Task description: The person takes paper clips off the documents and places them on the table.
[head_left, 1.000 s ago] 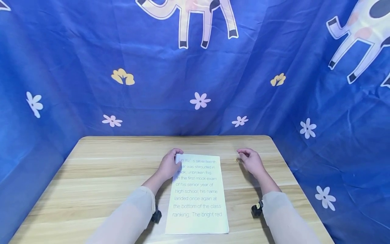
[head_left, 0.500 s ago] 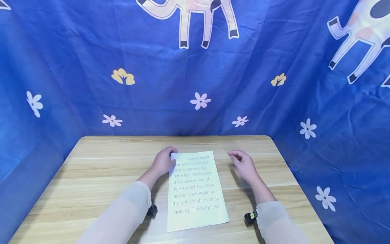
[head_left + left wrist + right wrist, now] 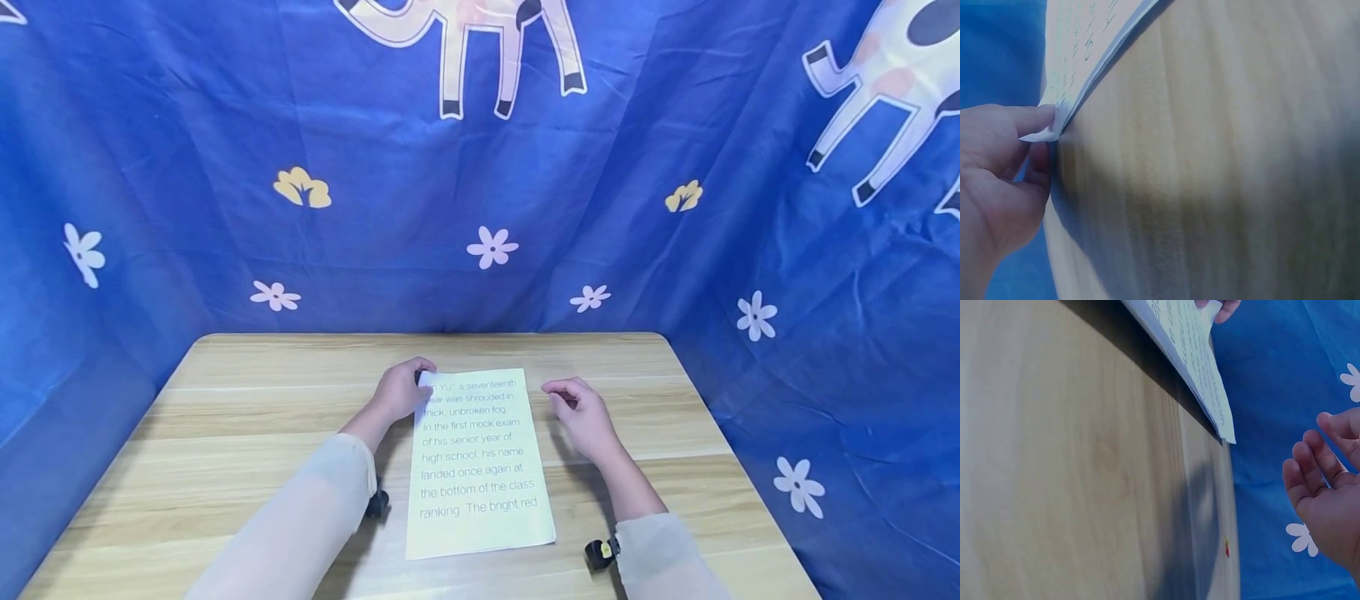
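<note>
White sheets of paper [image 3: 480,458] with large printed text lie at the middle of the table. More than one layer shows along their edge in the left wrist view. My left hand [image 3: 397,393] pinches the far left corner, thumb on top and fingers beneath. That corner [image 3: 1052,128] bends up a little. To the right of the far right corner [image 3: 1225,428], my right hand [image 3: 585,417] hovers apart from the paper. Its fingers [image 3: 1310,465] are loosely curled, and I see nothing held in them. A tiny red and yellow item [image 3: 1227,547], too small to identify, lies on the table.
The pale wooden table [image 3: 262,467] has rounded far corners. Blue cloth [image 3: 375,250] printed with flowers and cows hangs behind it and at both sides. Black wrist cameras [image 3: 600,553] sit under the sleeves.
My left hand has drawn the paper slightly left and away from me, and its angle has turned. The right hand has moved left toward the paper. A small golden clip seen earlier is hidden from the head view.
</note>
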Demonstrator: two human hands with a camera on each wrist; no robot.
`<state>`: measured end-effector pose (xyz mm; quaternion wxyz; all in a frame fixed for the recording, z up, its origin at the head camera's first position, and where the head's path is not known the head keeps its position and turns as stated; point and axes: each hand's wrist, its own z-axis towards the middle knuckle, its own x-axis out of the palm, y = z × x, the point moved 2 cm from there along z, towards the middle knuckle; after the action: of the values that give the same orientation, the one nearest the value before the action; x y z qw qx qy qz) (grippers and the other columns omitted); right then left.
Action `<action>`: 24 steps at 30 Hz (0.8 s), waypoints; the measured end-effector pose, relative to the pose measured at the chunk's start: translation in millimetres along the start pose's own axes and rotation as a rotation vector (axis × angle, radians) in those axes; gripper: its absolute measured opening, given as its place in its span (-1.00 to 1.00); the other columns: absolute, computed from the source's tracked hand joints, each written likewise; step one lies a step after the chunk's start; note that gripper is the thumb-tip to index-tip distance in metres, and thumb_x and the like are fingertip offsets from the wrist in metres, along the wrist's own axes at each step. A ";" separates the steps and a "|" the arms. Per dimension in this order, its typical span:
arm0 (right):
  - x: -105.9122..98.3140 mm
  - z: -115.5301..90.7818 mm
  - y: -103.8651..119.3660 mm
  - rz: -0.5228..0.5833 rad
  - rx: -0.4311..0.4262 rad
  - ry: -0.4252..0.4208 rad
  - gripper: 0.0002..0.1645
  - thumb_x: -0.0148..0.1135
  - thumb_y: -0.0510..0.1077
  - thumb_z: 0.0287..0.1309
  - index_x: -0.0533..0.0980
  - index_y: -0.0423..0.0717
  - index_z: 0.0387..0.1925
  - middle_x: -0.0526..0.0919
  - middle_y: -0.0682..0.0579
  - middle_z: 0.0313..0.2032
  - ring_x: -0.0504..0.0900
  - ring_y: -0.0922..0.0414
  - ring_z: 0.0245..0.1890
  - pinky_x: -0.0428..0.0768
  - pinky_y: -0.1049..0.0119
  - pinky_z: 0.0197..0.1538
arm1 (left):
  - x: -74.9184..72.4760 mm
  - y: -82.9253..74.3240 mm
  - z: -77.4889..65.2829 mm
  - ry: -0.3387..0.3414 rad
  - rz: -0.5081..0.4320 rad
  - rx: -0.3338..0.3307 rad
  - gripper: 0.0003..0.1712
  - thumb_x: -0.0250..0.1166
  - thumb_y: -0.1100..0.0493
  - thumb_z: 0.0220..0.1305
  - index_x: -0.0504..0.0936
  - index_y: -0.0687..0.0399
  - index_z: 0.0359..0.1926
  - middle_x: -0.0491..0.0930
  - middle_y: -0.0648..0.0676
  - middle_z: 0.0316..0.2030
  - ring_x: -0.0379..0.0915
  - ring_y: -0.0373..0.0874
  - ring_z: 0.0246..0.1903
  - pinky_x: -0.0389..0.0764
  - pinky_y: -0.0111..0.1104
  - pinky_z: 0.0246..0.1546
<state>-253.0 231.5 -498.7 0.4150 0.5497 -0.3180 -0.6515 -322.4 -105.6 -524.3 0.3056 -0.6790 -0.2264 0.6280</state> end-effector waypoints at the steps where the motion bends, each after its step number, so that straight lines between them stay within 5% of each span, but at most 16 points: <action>1: 1.9 -0.6 0.0 0.004 0.000 0.001 -0.76 0.29 -0.31 0.46 0.75 -0.11 0.04 0.75 -0.10 -0.01 0.65 0.18 -0.06 0.63 0.47 0.05 | -0.6 0.6 0.1 0.002 -0.005 -0.008 -0.53 0.39 0.34 0.39 0.65 0.16 0.29 0.67 0.28 0.32 0.57 0.27 0.36 0.53 0.11 0.47; 17: 19.6 -7.5 9.1 0.021 -0.023 0.027 -0.78 0.29 -0.28 0.47 0.75 -0.13 0.04 0.76 -0.05 -0.01 0.66 0.22 -0.09 0.64 0.46 0.00 | -9.5 -1.2 -0.6 0.052 0.128 -0.029 -0.45 0.40 0.27 0.41 0.61 0.32 0.37 0.48 0.43 0.36 0.35 0.30 0.42 0.42 0.11 0.56; 24: 20.4 -7.1 17.2 0.034 -0.013 0.036 -0.76 0.28 -0.25 0.48 0.75 -0.09 0.06 0.76 -0.04 0.01 0.68 0.16 -0.07 0.65 0.44 0.02 | -3.3 -5.5 -3.0 -0.036 0.154 -0.028 -0.43 0.42 0.26 0.38 0.56 0.32 0.36 0.47 0.42 0.31 0.46 0.26 0.29 0.54 0.07 0.45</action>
<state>-243.8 205.8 -494.4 0.4350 0.5532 -0.3156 -0.6364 -319.4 -104.4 -518.0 0.2427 -0.6871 -0.1880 0.6585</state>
